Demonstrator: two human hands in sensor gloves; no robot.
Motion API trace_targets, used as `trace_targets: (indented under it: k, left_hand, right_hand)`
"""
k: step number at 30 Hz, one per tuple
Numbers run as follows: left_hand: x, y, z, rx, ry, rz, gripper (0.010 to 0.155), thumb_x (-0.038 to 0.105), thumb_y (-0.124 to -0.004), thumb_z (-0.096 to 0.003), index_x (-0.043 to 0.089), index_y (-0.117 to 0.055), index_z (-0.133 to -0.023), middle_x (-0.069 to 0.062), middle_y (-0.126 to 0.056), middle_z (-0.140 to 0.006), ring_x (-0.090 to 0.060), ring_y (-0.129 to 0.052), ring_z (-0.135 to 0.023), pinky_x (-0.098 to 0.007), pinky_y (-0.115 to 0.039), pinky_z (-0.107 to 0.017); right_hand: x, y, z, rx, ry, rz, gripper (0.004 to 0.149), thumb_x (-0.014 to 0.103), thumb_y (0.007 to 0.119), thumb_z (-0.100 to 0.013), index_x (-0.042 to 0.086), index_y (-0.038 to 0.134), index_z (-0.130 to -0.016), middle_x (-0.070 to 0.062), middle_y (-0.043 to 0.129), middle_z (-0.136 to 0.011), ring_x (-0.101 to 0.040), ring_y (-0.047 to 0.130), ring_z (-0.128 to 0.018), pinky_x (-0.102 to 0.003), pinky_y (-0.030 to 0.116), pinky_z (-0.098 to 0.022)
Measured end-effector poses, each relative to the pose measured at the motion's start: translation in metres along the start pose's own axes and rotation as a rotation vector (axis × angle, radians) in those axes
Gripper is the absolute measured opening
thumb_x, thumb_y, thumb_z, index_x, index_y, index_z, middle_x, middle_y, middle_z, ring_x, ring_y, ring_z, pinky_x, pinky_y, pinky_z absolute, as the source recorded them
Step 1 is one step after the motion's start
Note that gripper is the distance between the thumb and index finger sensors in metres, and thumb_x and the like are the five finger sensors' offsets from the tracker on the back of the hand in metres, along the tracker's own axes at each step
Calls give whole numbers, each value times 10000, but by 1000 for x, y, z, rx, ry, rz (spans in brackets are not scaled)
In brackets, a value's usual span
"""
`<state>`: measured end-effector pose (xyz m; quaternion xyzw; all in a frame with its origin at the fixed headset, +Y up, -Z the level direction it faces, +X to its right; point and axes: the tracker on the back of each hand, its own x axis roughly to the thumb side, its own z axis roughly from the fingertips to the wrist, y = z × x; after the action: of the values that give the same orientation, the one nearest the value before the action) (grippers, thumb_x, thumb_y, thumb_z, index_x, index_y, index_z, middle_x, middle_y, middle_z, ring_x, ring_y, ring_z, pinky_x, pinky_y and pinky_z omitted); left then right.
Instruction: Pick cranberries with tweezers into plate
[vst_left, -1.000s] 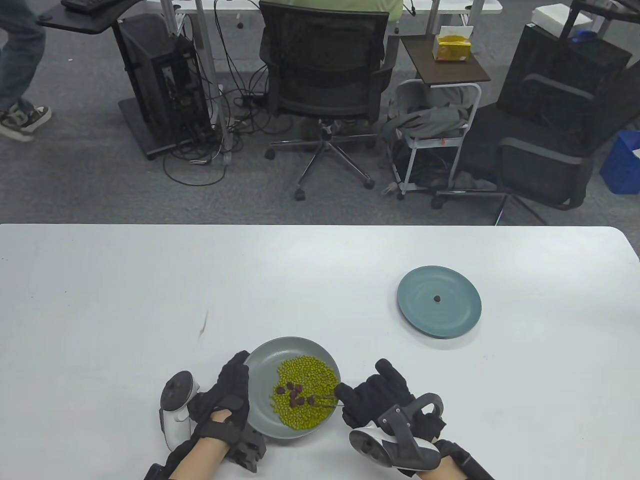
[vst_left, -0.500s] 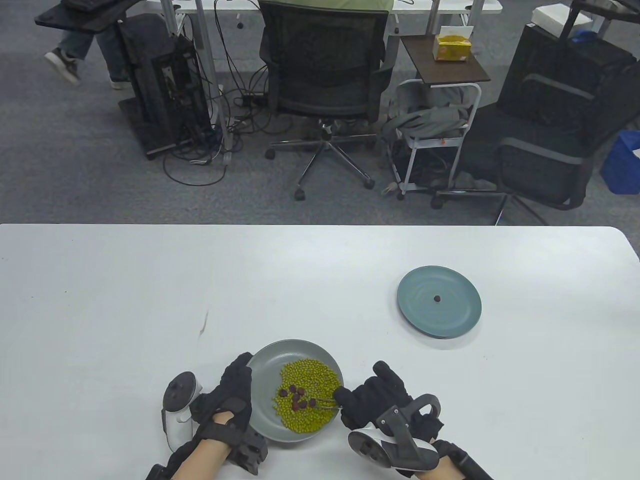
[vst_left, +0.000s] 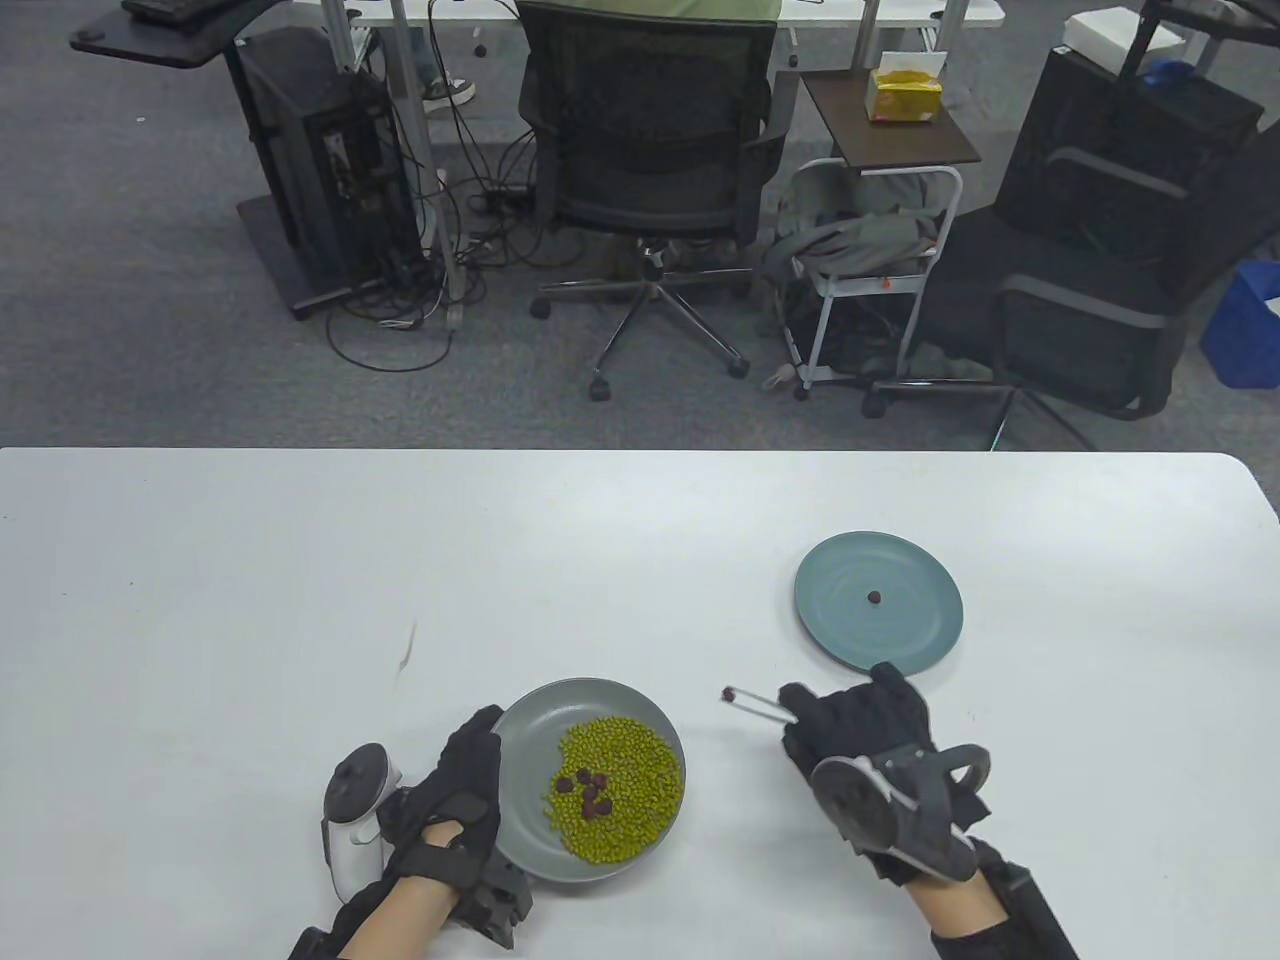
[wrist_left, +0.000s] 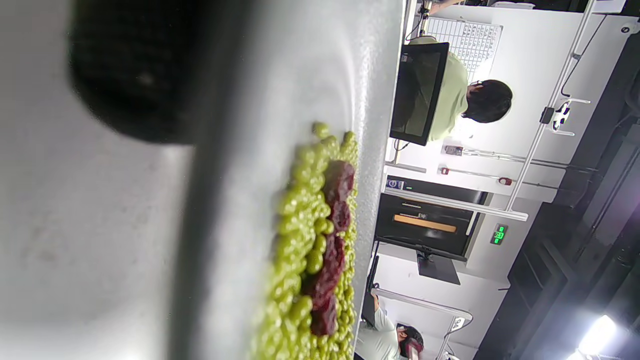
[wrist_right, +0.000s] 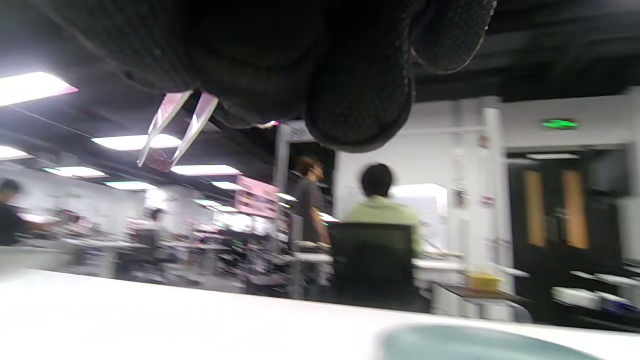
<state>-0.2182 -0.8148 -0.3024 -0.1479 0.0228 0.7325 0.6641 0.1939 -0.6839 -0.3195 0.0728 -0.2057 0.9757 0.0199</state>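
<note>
Right hand (vst_left: 860, 722) holds the tweezers (vst_left: 757, 705) above the white table (vst_left: 200, 560), between the two plates. Long axis runs from the fingers toward the table view's upper left; tips point at the grey plate's side. A cranberry (vst_left: 730, 692) sits pinched between the tips. Teal plate (vst_left: 915, 640), just beyond the right hand, carries one cranberry (vst_left: 874, 597). Left hand (vst_left: 462, 790) grips the near-left rim of the grey plate (vst_left: 530, 730), which holds green beans (vst_left: 625, 775) with several cranberries (vst_left: 588, 790) on top.
</note>
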Motion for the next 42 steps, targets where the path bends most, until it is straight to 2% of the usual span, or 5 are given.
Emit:
trace_targets:
  k: [4,9,26,31,42]
  left_hand:
    - [-1,-4,2,-26,-4,-30,578,422,-587,-525,195,-402,-1024,-87,-724,-914,-307,-1094,-383,-369,-967,-178]
    - [-1,-14,5,-69,-4,-41,579,422,-586,-526,195,-398,-1024,-86,-719,-916,-309,-1091,-387,-371,-965,-183]
    - [-1,-15,6,-74,-5,-52,579,423,-586,-526,196,-400,-1024,-85,-720,-917,-306,-1093,-387,-370,-966,-182]
    - [0,-15,6,-70,0,-53,578,427,-587,-526,196,-405,-1024,-83,-724,-916,-306,-1095,-384,-367,-969,-180]
    - [0,-10,6,-65,5,-32,580,426,-586,-525,194,-398,-1023,-88,-713,-919,-312,-1094,-398,-373,-971,-193]
  right_hand:
    - [-75,40,-30,225,290,106,471,506,719,-372,336,780,-807,159,883,-519,-123,893,-592,-477,517,-732]
    - [-121,74,-42,293,515,124,469,496,719,-374,328,775,-809,154,879,-521,-131,888,-592,-480,511,-731]
    - [-113,113,-75,386,620,175,481,513,704,-373,333,767,-815,157,883,-524,-133,892,-595,-482,517,-732]
    - [-116,109,-71,337,631,124,495,527,702,-370,347,749,-828,163,879,-528,-132,888,-599,-478,510,-736]
    - [-75,37,-25,209,445,-316,481,466,705,-370,318,760,-825,179,990,-605,-142,990,-653,-440,641,-678]
